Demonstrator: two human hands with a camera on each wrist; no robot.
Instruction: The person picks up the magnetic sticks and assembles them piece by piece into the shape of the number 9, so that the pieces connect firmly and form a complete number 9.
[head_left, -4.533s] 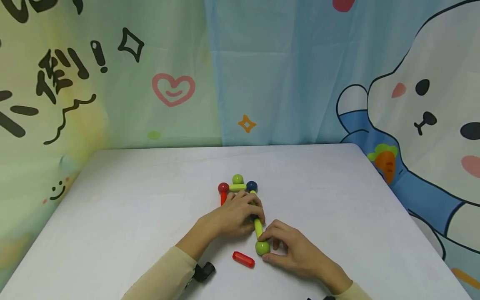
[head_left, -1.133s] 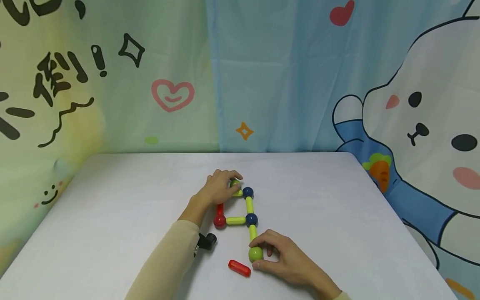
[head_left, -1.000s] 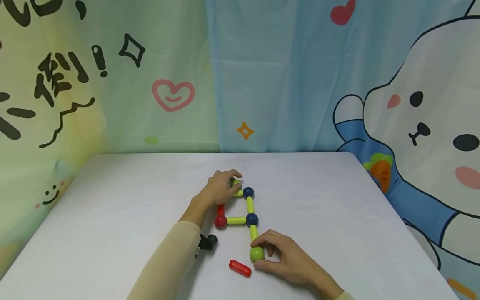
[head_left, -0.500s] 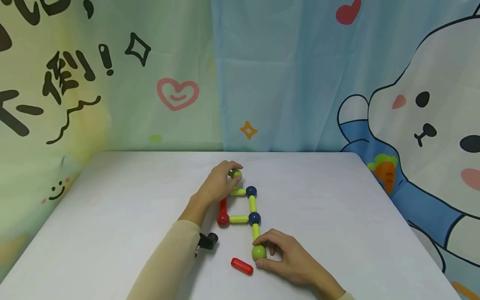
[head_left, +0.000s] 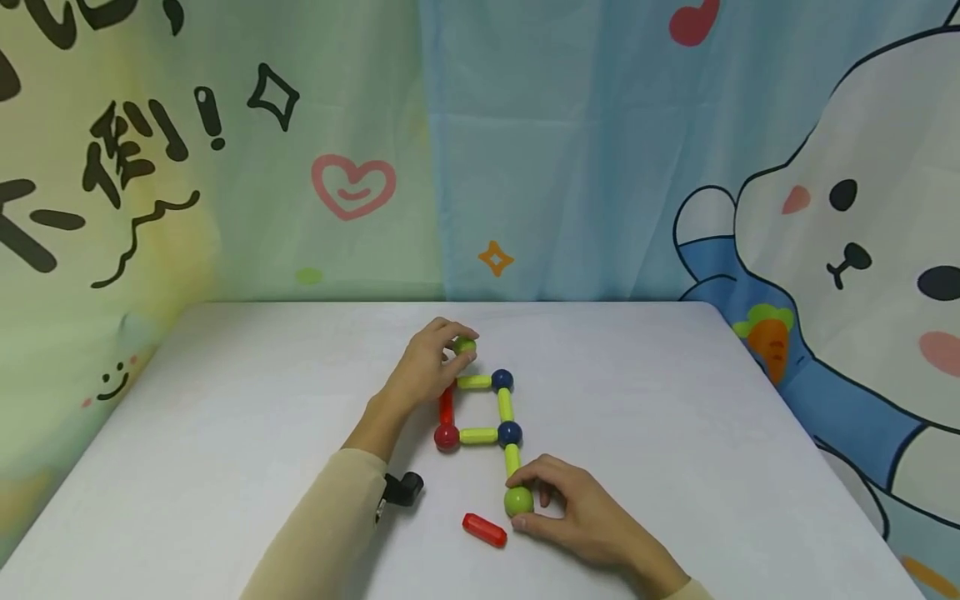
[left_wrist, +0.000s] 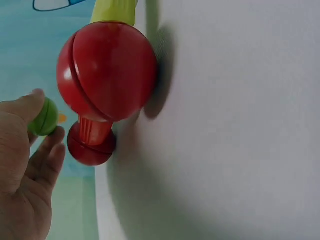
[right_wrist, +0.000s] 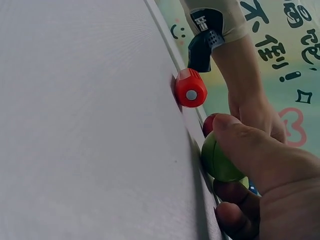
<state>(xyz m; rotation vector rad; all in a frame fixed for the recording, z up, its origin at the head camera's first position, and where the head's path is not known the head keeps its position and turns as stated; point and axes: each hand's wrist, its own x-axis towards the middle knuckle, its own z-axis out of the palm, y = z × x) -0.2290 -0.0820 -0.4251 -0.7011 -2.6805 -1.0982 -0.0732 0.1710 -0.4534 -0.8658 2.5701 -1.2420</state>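
Observation:
In the head view my left hand [head_left: 426,360] pinches a green ball [head_left: 465,345] at the far side of a frame of magnetic rods and balls. Yellow-green rods [head_left: 478,436], a red rod [head_left: 446,407], two blue balls [head_left: 502,381] and a near red ball [head_left: 447,437] form the frame. Its far red ball [left_wrist: 91,144] shows in the left wrist view, beside my hand. From the near blue ball another yellow-green rod runs toward me. My right hand [head_left: 581,510] pinches the green ball [head_left: 518,501] at that rod's end, thumb and fingers on opposite sides.
A loose red rod [head_left: 484,530] lies on the white table [head_left: 712,433] left of my right hand; its metal end faces the right wrist camera. A black wrist camera [head_left: 405,489] sits at my left sleeve. A printed curtain [head_left: 555,167] hangs behind the table.
My left hand has gone from the frame's right side to the far green ball and lifted that ball away from the far yellow-green rod. My right hand stays at the near green ball.

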